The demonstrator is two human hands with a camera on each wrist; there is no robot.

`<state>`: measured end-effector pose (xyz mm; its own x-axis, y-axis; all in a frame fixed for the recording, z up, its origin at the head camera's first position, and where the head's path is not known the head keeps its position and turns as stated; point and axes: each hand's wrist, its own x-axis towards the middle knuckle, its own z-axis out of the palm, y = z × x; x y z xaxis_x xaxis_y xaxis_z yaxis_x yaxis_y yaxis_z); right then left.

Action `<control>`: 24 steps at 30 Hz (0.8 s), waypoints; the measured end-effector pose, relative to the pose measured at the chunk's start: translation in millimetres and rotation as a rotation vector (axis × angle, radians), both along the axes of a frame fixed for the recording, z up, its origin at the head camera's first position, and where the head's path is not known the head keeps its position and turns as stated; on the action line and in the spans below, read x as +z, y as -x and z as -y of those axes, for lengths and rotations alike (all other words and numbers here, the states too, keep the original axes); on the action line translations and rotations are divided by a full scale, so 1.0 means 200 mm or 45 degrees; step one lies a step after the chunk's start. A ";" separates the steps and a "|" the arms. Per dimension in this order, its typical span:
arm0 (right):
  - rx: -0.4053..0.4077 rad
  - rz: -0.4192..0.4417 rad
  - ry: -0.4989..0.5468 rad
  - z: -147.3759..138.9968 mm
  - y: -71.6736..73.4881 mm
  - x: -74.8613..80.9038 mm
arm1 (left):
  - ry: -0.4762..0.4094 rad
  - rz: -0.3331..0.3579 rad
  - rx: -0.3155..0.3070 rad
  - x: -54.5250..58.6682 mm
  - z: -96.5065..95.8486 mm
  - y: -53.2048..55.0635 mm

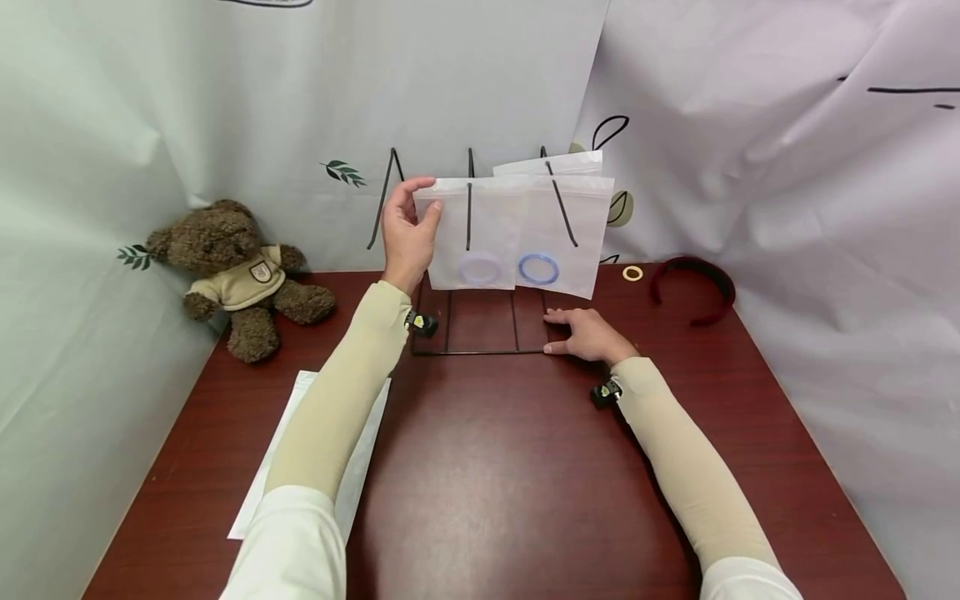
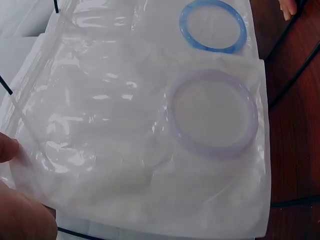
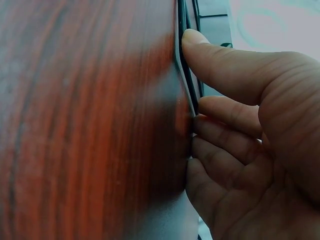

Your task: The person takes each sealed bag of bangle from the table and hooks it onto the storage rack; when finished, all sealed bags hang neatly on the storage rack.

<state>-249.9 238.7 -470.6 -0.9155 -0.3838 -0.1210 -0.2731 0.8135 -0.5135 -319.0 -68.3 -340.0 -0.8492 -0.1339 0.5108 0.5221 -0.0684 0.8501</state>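
We judge the hanging partly done: the blue-ring bag (image 1: 543,225) is on the right prong (image 1: 566,218), the lilac-ring bag (image 1: 491,229), pinched by our left hand (image 1: 408,237), seems on the middle prong (image 1: 468,218), the left prong (image 1: 381,200) is bare, and our right hand (image 1: 588,333) only touches the rack (image 1: 480,352)

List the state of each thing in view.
Rack: standing, its base touched by right hand.
Lavender-bangle bag: upright, pinched by left hand.
Blue-bangle bag: hanging on the rack.
Teddy bear: sitting, tilted.
Headband: resting on table.
Cream ring: lying flat.
White packet: lying flat, partly hidden by left forearm.
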 end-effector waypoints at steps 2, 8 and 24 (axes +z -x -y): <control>0.002 -0.002 0.000 0.00 0.00 0.00 | -0.003 0.004 -0.002 -0.02 0.01 0.02; -0.002 -0.003 -0.007 0.00 0.00 0.01 | 0.016 0.046 0.023 -0.05 0.05 0.00; -0.010 0.013 -0.012 0.00 0.00 0.01 | 0.040 0.045 -0.061 -0.16 0.26 -0.15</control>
